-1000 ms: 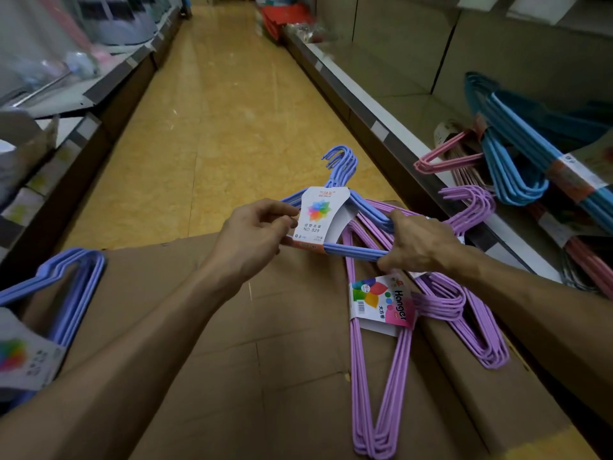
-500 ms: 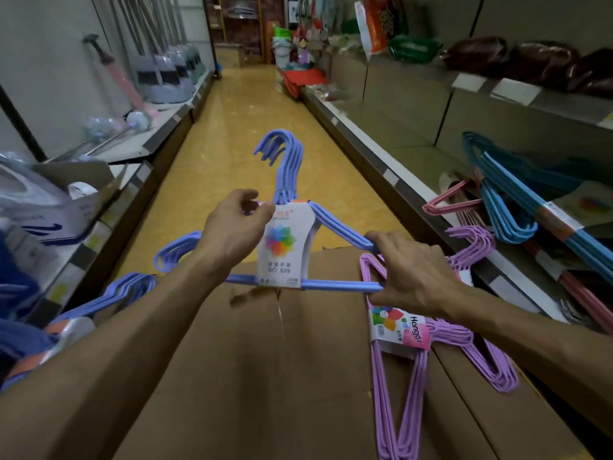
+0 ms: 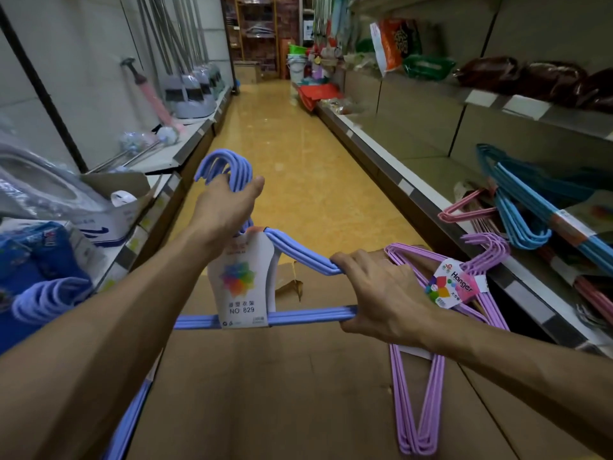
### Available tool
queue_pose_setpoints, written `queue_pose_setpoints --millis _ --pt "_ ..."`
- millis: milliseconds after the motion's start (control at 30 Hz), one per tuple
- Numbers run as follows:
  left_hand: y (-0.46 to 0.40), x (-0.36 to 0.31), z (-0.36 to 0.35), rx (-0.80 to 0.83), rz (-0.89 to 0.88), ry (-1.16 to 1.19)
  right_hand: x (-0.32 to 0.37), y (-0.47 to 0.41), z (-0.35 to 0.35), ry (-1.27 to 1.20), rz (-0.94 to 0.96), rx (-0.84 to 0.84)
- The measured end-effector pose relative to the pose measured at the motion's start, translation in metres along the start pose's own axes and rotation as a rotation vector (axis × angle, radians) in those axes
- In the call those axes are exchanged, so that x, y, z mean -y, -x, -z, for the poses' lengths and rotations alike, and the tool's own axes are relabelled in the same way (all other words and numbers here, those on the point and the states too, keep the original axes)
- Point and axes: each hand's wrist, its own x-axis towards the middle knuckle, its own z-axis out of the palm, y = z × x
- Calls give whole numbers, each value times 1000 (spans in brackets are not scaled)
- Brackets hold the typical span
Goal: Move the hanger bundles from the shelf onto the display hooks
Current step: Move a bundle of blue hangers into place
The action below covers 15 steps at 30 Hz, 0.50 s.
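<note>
I hold a periwinkle-blue hanger bundle (image 3: 308, 315) with a white paper label upright above a cardboard box. My left hand (image 3: 225, 207) grips the bundle's neck just under its hooks. My right hand (image 3: 378, 293) grips the bundle's right shoulder corner. A purple hanger bundle (image 3: 418, 393) with a "Hanger" label lies on the box to the right, partly under my right wrist. Another purple bundle's hooks (image 3: 491, 250) show at the shelf edge. Teal-blue hanger bundles (image 3: 527, 207) and pink ones (image 3: 464, 210) lie on the right shelf.
A large cardboard box (image 3: 298, 393) fills the foreground. More blue hangers (image 3: 46, 300) sit at the left by blue packages. Shelves line both sides of a yellow-floored aisle (image 3: 298, 144). Brooms and dustpans (image 3: 195, 91) stand on the left shelf.
The blue bundle has risen and stands more upright. My left hand slid from the label's top edge up to the neck under the hooks. My view tilted up along the aisle.
</note>
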Motion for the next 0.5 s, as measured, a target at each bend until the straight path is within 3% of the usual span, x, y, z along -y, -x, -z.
queue_pose_setpoints --millis 167,333,500 --pt "-2 -3 4 -54 50 150 8 0 -17 -102 -15 -17" --pt "5 -5 2 -38 -55 110 21 -3 -14 -257 -66 95" --pt "7 -9 1 62 -173 161 31 -17 3 -986 -222 408"
